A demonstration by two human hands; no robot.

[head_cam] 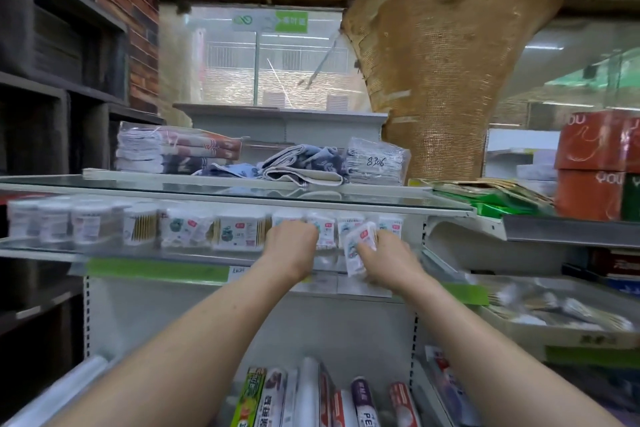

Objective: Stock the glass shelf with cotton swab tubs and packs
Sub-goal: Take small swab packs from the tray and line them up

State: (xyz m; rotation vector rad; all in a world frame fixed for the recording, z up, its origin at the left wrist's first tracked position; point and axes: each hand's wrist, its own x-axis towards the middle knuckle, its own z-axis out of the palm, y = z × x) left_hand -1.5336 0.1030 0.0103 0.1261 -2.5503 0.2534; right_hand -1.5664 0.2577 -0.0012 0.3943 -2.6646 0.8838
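The swab pack sits in the right hand, pinched between the thumb across its printed front and the fingers curled behind it. It is tilted, its top leaning toward the shelf and its lower end hanging below the front edge of the glass shelf. The left hand is just beside it, knuckles toward the camera, fingers bent away into the row of packs standing on the shelf (whether they grip one cannot be told; the back of the hand hides them). Both forearms reach up and forward, nearly parallel, with the wrists close together. Round tubs fill the shelf's left end. Folded cloths lie on the shelf above, and boxed rolls lie below.
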